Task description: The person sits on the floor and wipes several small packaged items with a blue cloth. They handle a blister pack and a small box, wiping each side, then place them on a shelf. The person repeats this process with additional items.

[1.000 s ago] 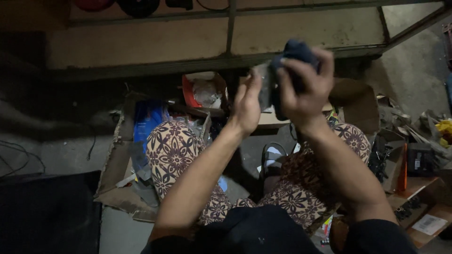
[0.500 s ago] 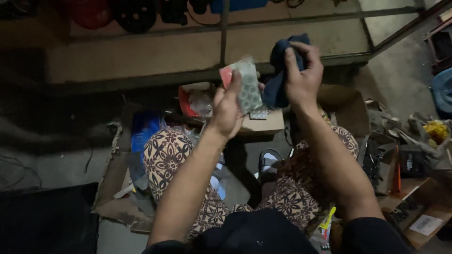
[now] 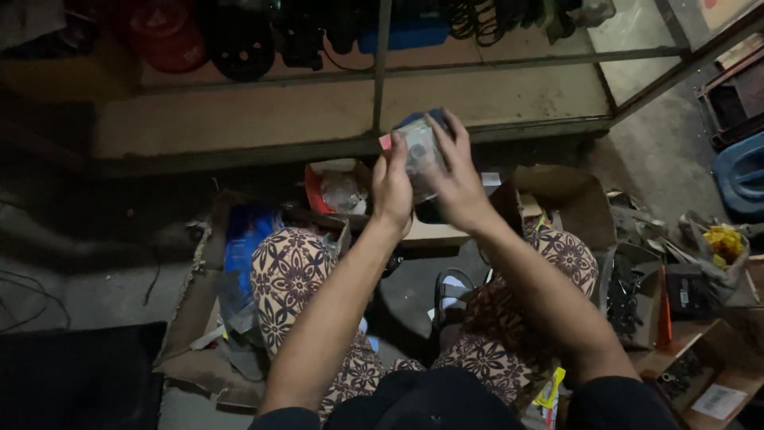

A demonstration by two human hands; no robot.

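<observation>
Clear plastic packet of small round parts, red card backing [image 3: 419,154], gripped by both hands in front of the metal-framed shelf rail [image 3: 382,72].

Head view: left hand [image 3: 392,187] pinches the packet's left edge, fingers closed on it; right hand [image 3: 455,179] wraps its far side, with a dark blue soft cloth [image 3: 414,119] bunched behind, just showing above the fingers. Packet held up above the patterned knees [image 3: 290,271], over an open brown cardboard box [image 3: 442,233] on the floor. Packet judged light, crinkly and slippery, contents loose enough to shift; best held by the stiff card edge, not the thin film. Faces show pale rings through glare; detail blurred. More boxes of dark hardware [image 3: 629,299] lie to the right.
</observation>
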